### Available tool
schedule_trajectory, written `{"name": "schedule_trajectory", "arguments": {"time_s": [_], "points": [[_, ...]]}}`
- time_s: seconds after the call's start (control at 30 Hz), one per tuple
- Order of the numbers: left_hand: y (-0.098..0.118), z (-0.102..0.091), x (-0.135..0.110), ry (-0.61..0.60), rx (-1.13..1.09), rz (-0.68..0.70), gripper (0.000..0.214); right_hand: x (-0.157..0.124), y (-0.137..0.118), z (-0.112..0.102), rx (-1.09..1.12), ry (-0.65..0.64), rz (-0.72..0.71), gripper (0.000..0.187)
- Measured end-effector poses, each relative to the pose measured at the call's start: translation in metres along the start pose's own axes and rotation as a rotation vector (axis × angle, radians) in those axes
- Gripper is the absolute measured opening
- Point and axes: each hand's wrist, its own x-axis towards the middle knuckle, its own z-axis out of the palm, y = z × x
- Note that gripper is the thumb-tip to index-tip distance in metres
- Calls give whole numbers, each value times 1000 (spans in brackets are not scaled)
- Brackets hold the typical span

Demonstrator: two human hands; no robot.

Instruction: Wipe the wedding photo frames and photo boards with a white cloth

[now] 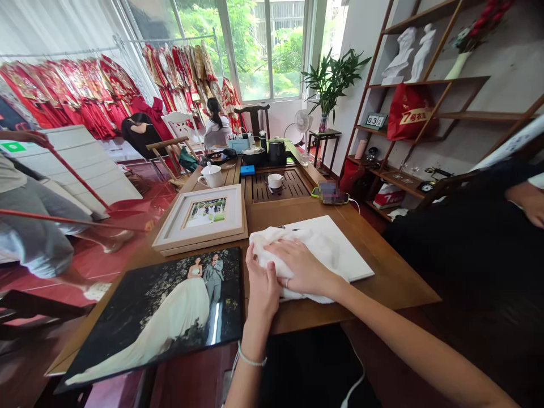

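Note:
A bunched white cloth (325, 249) lies on a flat white panel (356, 262) at the front of the wooden table. My right hand (304, 265) presses down on the cloth, its fingers curled over the fabric. At the cloth's left edge, my left hand (262, 289) grips the fabric, with the thumb close to the right hand's fingers. Much of the panel is hidden beneath the cloth. To the left of my hands, a glossy wedding photo panel (170, 311) overhangs the table's front edge. Behind it lies a pale wooden frame (174, 218) with a smaller photo.
A slatted tea tray (293, 184) with a white cup (275, 181) sits farther back, beside a lidded mug (211, 175). A phone (334, 192) trails a cable at the table's right edge. People are at the left, right and back; one holds a red-handled tool (76, 173).

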Motion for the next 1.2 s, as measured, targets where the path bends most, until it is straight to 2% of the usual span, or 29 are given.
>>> {"name": "schedule_trajectory", "arguments": {"time_s": [0.17, 0.3, 0.43, 0.57, 0.67, 0.8, 0.97, 1.1, 1.2], "points": [[4, -1, -1, -11, -44, -53, 79, -31, -15, -5, -13, -11, 24, 70], [2, -1, -2, -58, -33, -20, 70, -50, -7, -15, -41, 3, 70, 77], [3, -1, -2, -127, 83, 25, 54, -72, 17, -27, -89, 63, 159, 72], [2, -1, -2, -134, 112, 29, 52, -94, 52, -42, -118, 138, 269, 67], [1, 0, 0, -129, 109, 16, 51, -99, 79, -52, -88, 189, 343, 69], [2, 1, 1, -100, 143, 3, 45, -85, 104, -61, -42, 159, 342, 73], [6, 0, 1, -62, 242, 58, 26, -48, 121, -59, -69, 187, 352, 72], [5, -1, 2, -69, 276, 79, 24, -18, 127, -54, -101, 195, 319, 71], [3, -2, 3, -78, 285, 81, 24, 0, 121, -50, -137, 155, 267, 69]]}}
